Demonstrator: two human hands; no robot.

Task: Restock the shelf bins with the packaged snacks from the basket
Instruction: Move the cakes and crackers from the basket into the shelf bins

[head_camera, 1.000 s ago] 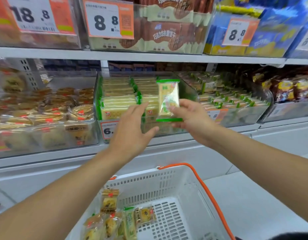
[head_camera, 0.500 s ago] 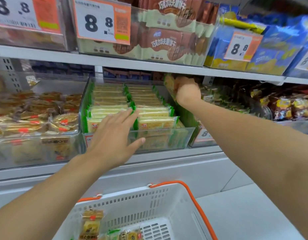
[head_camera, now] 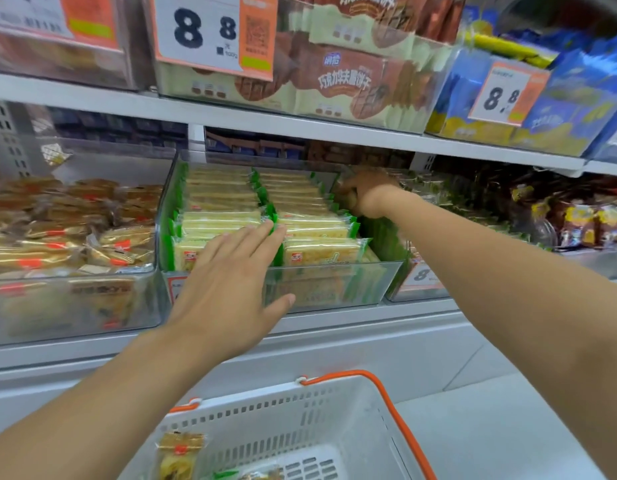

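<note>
**Both hands at the middle bin**

My left hand [head_camera: 227, 292] is spread flat, fingers straight and slightly fanned, gripping nothing. Fingertips rest on the tops of the front green-edged pale yellow cracker packs [head_camera: 321, 251], thumb out over the front wall of the clear plastic shelf bin [head_camera: 331, 289].

My right hand [head_camera: 367, 195] is deep at the far right side of that same bin, fingers curled. Something pale shows under the fingers, but I cannot tell whether it is a pack in my grasp or just the row I'm touching.

That bin holds two rows of those cracker packs standing on edge, running front to back, with a gap along the right wall below my right wrist.

Left of my left hand: a second clear bin [head_camera: 75, 306] piled with gold-wrapped pastries with red labels [head_camera: 71, 233]. Right of my right arm: another bin, contents blurred, green and dark wrappers.

Below my forearms: white perforated plastic basket with an orange handle [head_camera: 335, 420]. One yellow snack pack with a red label [head_camera: 179, 459] lies at its near left corner, more packs cut off at the frame edge.

Above my hands: brown-and-cream wafer bags [head_camera: 352, 81] behind an "8.8" price tag [head_camera: 213, 32].
</note>
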